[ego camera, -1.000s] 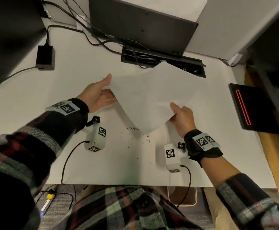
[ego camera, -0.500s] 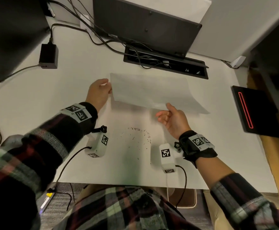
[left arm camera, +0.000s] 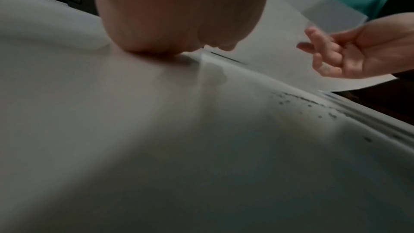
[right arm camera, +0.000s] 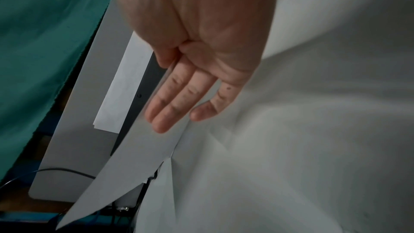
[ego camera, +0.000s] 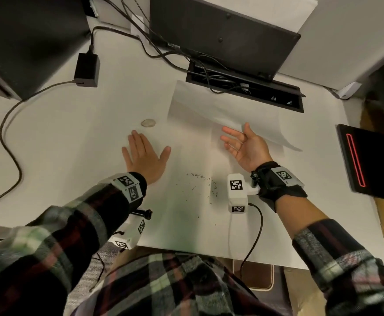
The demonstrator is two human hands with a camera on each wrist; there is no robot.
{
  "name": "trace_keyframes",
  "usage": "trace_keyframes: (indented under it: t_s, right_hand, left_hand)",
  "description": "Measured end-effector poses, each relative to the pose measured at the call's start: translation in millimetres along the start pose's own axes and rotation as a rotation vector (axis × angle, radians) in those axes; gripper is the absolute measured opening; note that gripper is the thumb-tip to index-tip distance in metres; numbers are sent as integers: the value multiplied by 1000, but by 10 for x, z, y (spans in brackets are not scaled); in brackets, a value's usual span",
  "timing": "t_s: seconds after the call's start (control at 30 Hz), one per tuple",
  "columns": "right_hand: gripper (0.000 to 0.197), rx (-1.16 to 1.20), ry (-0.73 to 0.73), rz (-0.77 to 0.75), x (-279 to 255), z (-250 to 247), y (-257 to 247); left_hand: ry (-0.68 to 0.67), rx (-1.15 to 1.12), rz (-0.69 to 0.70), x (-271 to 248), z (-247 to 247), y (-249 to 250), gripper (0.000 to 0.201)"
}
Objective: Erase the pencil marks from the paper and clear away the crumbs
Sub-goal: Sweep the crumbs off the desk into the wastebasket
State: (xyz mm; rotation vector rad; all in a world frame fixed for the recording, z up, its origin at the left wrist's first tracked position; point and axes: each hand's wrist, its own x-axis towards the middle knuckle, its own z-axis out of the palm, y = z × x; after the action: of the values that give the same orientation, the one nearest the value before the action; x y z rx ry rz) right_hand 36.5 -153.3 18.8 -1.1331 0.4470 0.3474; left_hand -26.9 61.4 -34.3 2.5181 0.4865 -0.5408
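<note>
Left hand (ego camera: pixel 144 159) is lying flat, fingers (ego camera: pixel 136 142) spread, on the tabletop (ego camera: pixel 61 137); right hand (ego camera: pixel 245 145), fingers loosely spread, is holding nothing beside the paper (ego camera: pixel 220 110), eraser crumbs (ego camera: pixel 200 183) lying between.

Desk (ego camera: pixel 49 137) white. Black power adapter (ego camera: pixel 86 70) at 10 o'clock; cable tray (ego camera: pixel 243 86) at 12; red-lit black device (ego camera: pixel 369 163) at 3.

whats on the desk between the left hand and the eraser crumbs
Nothing: in the head view the stretch of white desk between the left hand and the crumbs is bare.
</note>
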Motion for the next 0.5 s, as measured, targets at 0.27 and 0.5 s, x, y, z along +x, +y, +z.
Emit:
trace_keyframes:
  t_s: [0.27,0.5]
  right_hand:
    - [26,-50,-26,29,13,-16,62]
    - [32,-41,-34,30,55,-37,47]
  left_hand:
    - [-352,-37,363,-322,168,302,70]
    - [21,-162,151,-277,-83,-166,72]
